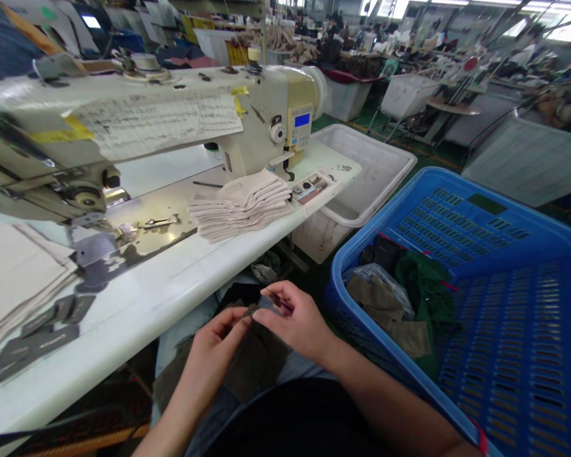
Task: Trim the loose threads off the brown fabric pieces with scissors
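Observation:
Over my lap, both hands pinch a dark olive fabric piece point(257, 358). My left hand point(216, 349) grips its upper edge with closed fingers. My right hand point(297, 320) pinches the same edge just to the right, fingers closed, with a small dark grey patch point(272, 303) under its fingertips. The cloth hangs down between my knees. In front stands a cream sewing machine point(171, 120) on a white table point(137, 304).
A stack of beige cut pieces point(242, 206) lies on the table beside the machine. Dark grey patches point(42, 333) and beige panels point(14, 273) lie at the left. A blue basket point(504, 279) with fabric stands at my right, a white bin point(371, 171) beyond it.

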Demonstrator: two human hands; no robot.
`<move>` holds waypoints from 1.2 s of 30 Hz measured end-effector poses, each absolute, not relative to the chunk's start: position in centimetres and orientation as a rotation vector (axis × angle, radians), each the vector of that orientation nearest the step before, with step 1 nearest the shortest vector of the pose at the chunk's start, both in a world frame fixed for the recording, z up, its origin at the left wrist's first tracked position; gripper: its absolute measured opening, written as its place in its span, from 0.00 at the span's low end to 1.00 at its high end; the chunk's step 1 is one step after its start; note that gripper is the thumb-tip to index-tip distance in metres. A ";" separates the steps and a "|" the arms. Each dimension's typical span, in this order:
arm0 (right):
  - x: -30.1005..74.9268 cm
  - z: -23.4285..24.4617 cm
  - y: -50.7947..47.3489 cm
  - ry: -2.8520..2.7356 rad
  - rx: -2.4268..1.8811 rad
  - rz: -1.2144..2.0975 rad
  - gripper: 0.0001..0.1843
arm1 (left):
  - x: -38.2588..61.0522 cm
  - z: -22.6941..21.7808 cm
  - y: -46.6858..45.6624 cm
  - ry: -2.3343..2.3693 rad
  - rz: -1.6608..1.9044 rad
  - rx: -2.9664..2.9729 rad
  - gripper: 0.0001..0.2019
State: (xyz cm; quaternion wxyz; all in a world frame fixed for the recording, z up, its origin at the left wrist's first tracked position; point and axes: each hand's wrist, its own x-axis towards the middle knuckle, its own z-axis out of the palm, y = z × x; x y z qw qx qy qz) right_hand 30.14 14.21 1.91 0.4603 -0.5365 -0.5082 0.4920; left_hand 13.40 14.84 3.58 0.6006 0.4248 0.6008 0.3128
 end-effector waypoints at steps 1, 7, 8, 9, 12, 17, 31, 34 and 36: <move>30.2 1.9 14.2 -1.368 -1.347 1.090 0.13 | 13.4 3.6 15.0 1.407 0.727 1.043 0.17; 30.2 1.5 14.0 -2.082 -1.270 0.553 0.09 | 13.3 3.4 15.3 1.405 0.641 1.357 0.12; 30.1 1.4 14.0 -2.099 -1.288 0.532 0.08 | 13.4 3.5 15.3 1.397 0.631 1.360 0.12; 30.0 1.3 14.0 -2.062 -1.310 0.553 0.08 | 13.4 3.5 15.2 1.389 0.629 1.347 0.13; 29.8 1.2 14.0 -1.714 -1.328 0.780 0.08 | 13.6 3.4 15.1 1.390 0.661 1.267 0.16; 30.3 0.8 14.7 -1.201 -1.360 0.901 0.11 | 13.6 3.1 15.6 1.440 0.763 1.224 0.16; 32.4 0.3 16.0 -1.080 -1.480 0.484 0.11 | 13.1 2.6 15.7 1.528 0.804 1.148 0.18; 32.6 0.8 15.8 -1.121 -1.446 0.374 0.09 | 12.7 1.7 16.0 1.631 0.783 1.358 0.17; 32.8 1.0 15.7 -1.151 -1.446 0.339 0.08 | 12.5 1.2 16.2 1.616 0.735 1.397 0.18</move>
